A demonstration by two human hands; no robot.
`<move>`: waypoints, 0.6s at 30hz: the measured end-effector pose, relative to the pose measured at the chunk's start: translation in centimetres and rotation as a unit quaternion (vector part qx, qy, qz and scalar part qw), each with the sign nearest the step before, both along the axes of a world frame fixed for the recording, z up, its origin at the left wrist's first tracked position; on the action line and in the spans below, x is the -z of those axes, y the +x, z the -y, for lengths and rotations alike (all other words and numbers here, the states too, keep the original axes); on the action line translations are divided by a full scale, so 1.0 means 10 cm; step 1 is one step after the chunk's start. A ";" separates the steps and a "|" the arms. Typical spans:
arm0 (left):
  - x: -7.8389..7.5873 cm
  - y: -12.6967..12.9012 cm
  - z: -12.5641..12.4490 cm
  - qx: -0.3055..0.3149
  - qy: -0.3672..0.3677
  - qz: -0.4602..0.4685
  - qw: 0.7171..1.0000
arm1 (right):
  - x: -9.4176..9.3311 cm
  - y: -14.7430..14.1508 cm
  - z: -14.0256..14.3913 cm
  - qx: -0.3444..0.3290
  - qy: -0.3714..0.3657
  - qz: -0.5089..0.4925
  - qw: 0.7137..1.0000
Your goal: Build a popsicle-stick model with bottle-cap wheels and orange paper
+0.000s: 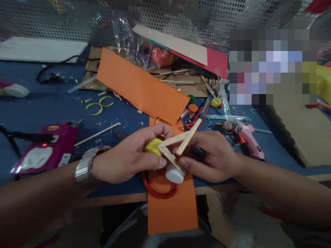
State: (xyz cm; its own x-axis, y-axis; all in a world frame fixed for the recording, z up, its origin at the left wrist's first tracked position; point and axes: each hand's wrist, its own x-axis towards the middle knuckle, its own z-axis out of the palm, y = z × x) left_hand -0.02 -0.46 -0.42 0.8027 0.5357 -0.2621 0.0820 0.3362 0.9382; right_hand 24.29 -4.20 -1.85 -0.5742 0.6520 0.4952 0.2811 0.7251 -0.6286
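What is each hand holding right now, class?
Left hand: closed on the yellow cap of the stick assembly.
Right hand: closed on the same stick assembly, near the white cap.

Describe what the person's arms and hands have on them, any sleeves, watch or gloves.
Both hands are bare, with no gloves. The left hand has a silver metal-link watch at the wrist. The right hand wears nothing. No sleeves show on either forearm.

one head-worn camera looks forward and down, close over the blue table toward a perforated screen
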 end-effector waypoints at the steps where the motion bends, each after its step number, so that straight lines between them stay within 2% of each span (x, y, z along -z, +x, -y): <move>1: 0.01 -0.01 0.00 0.000 0.021 0.002 1.000 | 0.00 0.00 0.00 -0.004 -0.011 -0.003 1.000; 4: 0.02 -0.02 0.03 -0.010 0.089 -0.001 0.996 | -0.01 -0.01 -0.01 -0.019 -0.024 -0.044 0.999; 7: 0.01 -0.02 0.08 -0.045 0.155 0.009 0.987 | -0.03 -0.02 -0.03 -0.006 0.005 -0.075 0.997; 10: 0.01 -0.01 0.12 -0.094 0.224 0.025 0.970 | -0.04 0.00 -0.05 0.033 0.043 -0.060 0.997; 14: 0.04 0.00 0.14 -0.115 0.313 0.016 0.942 | -0.04 0.02 -0.05 0.062 0.077 -0.029 0.995; 16: 0.05 0.00 0.14 -0.120 0.338 0.016 0.933 | -0.05 0.02 -0.05 0.067 0.084 -0.022 0.994; 18: 0.06 -0.01 0.15 -0.120 0.315 0.031 0.941 | -0.05 0.02 -0.06 0.072 0.087 -0.020 0.993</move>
